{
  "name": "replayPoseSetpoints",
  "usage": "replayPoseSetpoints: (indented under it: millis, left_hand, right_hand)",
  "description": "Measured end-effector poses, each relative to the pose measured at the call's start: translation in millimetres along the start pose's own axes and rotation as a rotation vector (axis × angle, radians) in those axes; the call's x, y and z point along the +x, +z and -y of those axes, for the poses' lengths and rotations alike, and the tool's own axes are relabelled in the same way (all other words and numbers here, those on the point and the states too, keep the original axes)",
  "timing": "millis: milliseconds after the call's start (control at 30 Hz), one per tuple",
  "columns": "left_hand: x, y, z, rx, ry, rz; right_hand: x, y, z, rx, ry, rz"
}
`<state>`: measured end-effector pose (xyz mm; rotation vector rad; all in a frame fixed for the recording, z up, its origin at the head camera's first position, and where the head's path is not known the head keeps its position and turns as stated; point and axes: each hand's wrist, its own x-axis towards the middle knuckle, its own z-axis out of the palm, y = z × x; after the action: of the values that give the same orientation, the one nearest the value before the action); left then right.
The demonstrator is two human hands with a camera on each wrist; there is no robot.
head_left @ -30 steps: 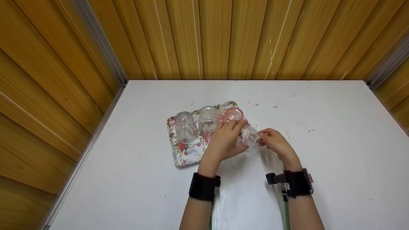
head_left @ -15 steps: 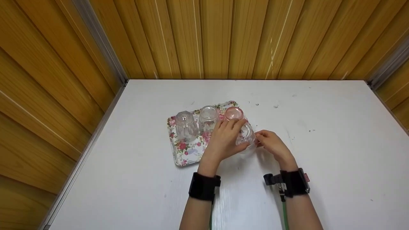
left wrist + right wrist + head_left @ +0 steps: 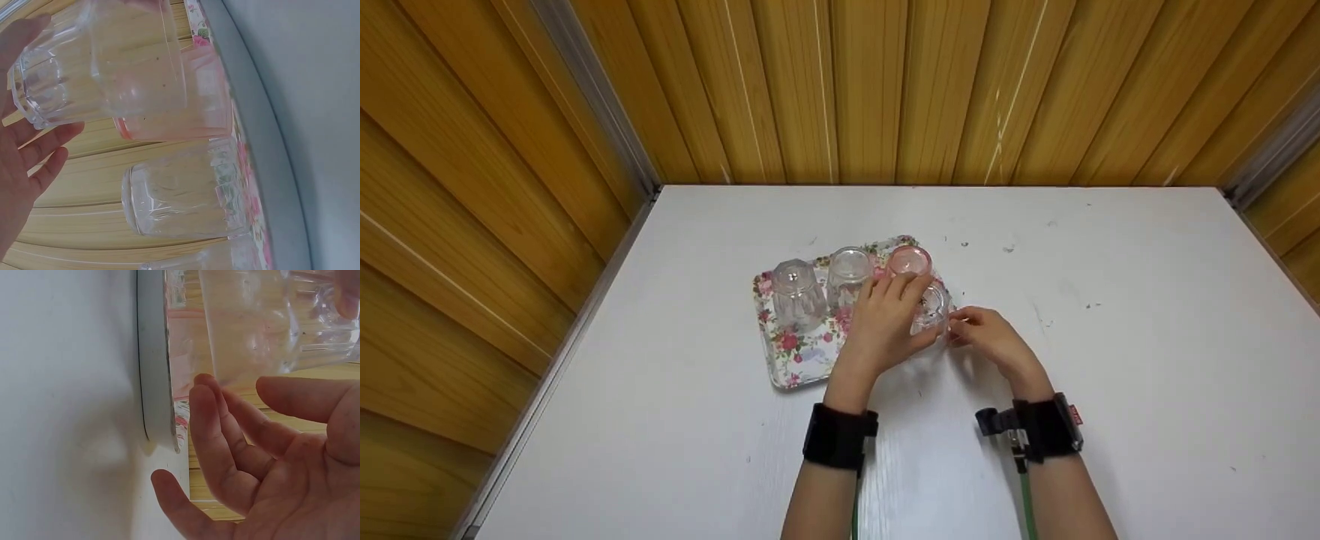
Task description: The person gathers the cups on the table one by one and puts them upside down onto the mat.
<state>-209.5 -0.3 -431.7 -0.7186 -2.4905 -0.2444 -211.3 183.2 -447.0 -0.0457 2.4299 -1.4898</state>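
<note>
My left hand [image 3: 883, 319] grips a clear glass [image 3: 931, 306] by its base end, thumb and fingers spread round it. In the left wrist view this glass [image 3: 138, 62] is upside down, its rim close over the right end of a floral tray [image 3: 806, 369]. My right hand [image 3: 994, 337] is at the glass's right side. In the right wrist view its loosely curled fingertips [image 3: 205, 396] are right at the rim, the thumb beside the wall. Upside down on the tray stand a pink-tinted glass [image 3: 910, 259], a clear glass [image 3: 851, 264] and a faceted clear glass [image 3: 796, 292].
The tray lies at an angle on a white table [image 3: 1110, 360]. Behind the table rises a wood-patterned panel wall [image 3: 862, 90], with another at the left. Small dark specks [image 3: 964, 244] dot the tabletop right of the tray. Both wrists wear black straps.
The held glass has turned from tilted to more upright and moved left over the tray. My right hand has followed it leftward; the left hand has shifted only slightly.
</note>
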Motion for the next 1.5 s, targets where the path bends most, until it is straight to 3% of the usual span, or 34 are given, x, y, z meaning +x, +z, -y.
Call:
replayPoseSetpoints:
  millis: [233, 433, 567, 767, 933, 1000, 1233, 1367, 1500]
  left_hand:
    - [0.0, 1.2, 0.5, 0.018, -0.027, 0.015]
    - [0.7, 2.4, 0.4, 0.023, -0.049, 0.034]
    - [1.0, 3.1, 0.9, 0.033, -0.068, 0.061]
    - [0.9, 5.0, 1.6, 0.032, -0.095, 0.104]
    - [-0.1, 7.5, 2.2, 0.023, -0.106, 0.117]
    - [-0.3, 8.2, 2.4, 0.023, -0.109, 0.123]
    - [-2.2, 11.2, 3.1, 0.050, -0.121, 0.120]
    - [-3.3, 12.8, 3.4, 0.054, -0.121, 0.111]
    - [-2.9, 12.9, 3.4, 0.040, -0.136, 0.151]
  right_hand:
    - [2, 0, -1, 0.050, -0.024, 0.055]
    - [2, -1, -2, 0.056, -0.023, 0.015]
    - [3, 0, -2, 0.021, -0.023, -0.076]
    - [7, 1, -6, -0.230, -0.022, -0.282]
    - [9, 2, -11, -0.317, -0.012, -0.374]
    - [10, 2, -12, -0.329, -0.021, -0.368]
    - [10, 2, -15, -0.315, -0.048, -0.225]
    - [11, 2, -15, -0.331, -0.030, -0.208]
    - [12, 2, -16, -0.347, -0.025, -0.168]
